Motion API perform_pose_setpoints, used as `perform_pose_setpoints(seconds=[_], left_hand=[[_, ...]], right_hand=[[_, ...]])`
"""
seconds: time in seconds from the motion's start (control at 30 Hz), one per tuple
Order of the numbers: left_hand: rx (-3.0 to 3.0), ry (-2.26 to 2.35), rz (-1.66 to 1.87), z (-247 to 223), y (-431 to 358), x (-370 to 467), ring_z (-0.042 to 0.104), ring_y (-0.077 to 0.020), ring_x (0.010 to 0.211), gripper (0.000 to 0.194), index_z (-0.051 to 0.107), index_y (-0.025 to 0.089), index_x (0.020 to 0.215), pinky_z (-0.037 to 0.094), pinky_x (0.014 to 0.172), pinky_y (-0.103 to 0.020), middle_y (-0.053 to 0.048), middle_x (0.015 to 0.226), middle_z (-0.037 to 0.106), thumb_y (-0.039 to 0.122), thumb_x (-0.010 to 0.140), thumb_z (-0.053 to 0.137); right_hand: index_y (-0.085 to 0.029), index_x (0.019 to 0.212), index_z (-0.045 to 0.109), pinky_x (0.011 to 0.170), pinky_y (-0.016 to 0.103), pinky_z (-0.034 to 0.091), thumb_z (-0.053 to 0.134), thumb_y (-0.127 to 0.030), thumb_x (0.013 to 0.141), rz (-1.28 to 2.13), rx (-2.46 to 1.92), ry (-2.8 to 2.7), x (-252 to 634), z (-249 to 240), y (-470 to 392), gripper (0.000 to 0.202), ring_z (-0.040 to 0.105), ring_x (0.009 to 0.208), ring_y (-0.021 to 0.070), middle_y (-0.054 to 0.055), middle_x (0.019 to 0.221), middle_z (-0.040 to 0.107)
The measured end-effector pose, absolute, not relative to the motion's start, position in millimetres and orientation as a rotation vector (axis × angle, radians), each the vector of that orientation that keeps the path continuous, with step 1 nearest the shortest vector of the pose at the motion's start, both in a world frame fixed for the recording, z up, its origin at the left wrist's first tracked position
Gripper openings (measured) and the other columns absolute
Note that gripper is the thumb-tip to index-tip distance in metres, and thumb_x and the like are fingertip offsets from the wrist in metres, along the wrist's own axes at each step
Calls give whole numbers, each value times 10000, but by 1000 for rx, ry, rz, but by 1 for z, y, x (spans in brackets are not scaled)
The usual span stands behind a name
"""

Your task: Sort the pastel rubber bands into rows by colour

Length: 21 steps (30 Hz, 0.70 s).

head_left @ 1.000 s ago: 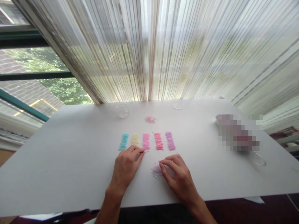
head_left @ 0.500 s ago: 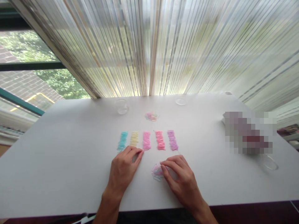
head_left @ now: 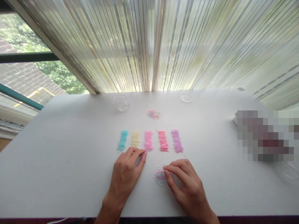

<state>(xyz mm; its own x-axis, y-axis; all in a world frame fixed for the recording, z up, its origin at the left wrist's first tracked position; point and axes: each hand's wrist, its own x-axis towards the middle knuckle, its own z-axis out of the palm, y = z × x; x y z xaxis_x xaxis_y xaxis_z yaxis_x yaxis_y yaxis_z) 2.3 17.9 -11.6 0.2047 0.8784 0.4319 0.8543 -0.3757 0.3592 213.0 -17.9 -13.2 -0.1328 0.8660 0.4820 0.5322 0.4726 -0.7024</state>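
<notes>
Several columns of thin, small pieces, each sorted by colour, lie side by side on the white table (head_left: 77, 161): turquoise (head_left: 122, 140), pale yellow (head_left: 135, 138), pink (head_left: 148, 141), coral (head_left: 163, 141) and purple (head_left: 177, 141). At the lower end of the pink column, my left hand (head_left: 127, 171) has thumb and forefinger pinched together; any piece between them is too small to make out. My right hand (head_left: 187, 183) reaches over the right side of a loose pile of mixed pastel, loop-like pieces (head_left: 159, 177), its thumb and forefinger close together. What its fingertips hold is unclear.
Beyond the columns lies a second mixed pastel pile (head_left: 154, 114). Clear round dishes (head_left: 121, 105) stand at the back left, a clear lid (head_left: 187, 98) at the back right. A blurred-out object (head_left: 261, 137) and a clear ring-shaped rim (head_left: 291, 170) sit far right. Sheer curtains (head_left: 144, 46) hang behind.
The whole view has shifted slightly with the head. My left hand stays by the pink column's lower end, and my right hand stays at the near pile, its fingertips slightly lower.
</notes>
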Motion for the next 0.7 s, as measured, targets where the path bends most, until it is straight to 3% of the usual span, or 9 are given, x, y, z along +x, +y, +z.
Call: perform_pose_setpoints(seconds=[0.5,0.7], left_hand=[[2534,1686,759,-5,20,5,625,-183,695,189,636,197,953,489,675,-312,-31,865,703,213,1045,472],[2580,1292,829,5,13,16,660,-176,751,147,618,190,965,509,699,-297,-33,872,703,170,1038,492]], right_hand=[[-229,1039,700,707,352,585,641,-107,942,473,-1168,-1826,214,-13,-18,167,632,834,217,63,874,666],[-234,1122,691,718,360,589,642,-131,946,431,-1197,-1792,215,-12,-18,210,642,842,221,64,896,682]])
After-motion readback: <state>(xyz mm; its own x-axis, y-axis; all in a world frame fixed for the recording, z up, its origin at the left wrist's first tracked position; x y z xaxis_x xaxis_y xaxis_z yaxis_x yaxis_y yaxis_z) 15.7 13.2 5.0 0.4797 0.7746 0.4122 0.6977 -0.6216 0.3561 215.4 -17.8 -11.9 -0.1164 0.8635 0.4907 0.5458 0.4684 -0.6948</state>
